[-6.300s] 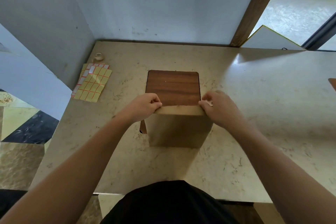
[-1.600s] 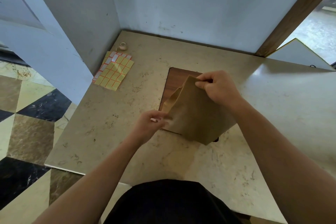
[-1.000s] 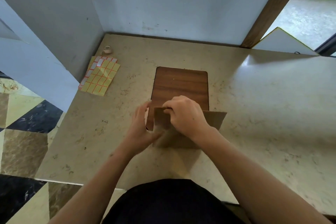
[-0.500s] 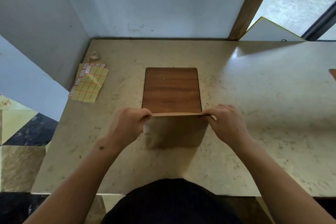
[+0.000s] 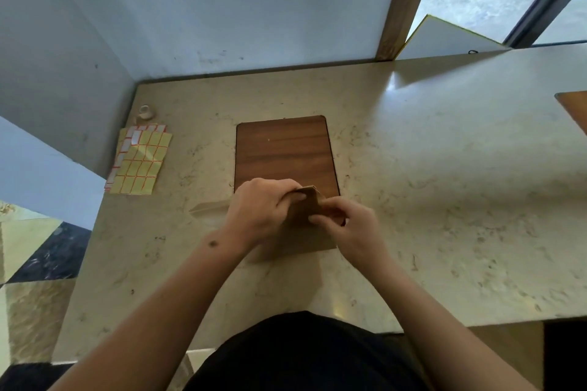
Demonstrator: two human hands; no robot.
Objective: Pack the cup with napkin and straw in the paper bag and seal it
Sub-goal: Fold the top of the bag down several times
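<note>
The brown paper bag [image 5: 305,240] stands on the marble counter at the near edge of the wooden board [image 5: 284,152]. Its top is folded over into a narrow flap between my hands. My left hand [image 5: 260,211] pinches the flap from the left, fingers curled over its top corner. My right hand [image 5: 347,225] presses against the flap from the right, fingers closed on the paper. The cup, napkin and straw are not visible; the bag hides whatever is inside.
A sheet of yellow stickers [image 5: 139,160] lies at the counter's left side, with a small tape roll [image 5: 144,112] behind it near the wall. A white panel [image 5: 444,38] leans at the back right. A wooden corner [image 5: 573,105] shows at the right edge.
Half a second ago my hands held the bag's top edge stretched wide at both corners. Now both hands have come together at the middle, and the top is folded into a narrow flap.
</note>
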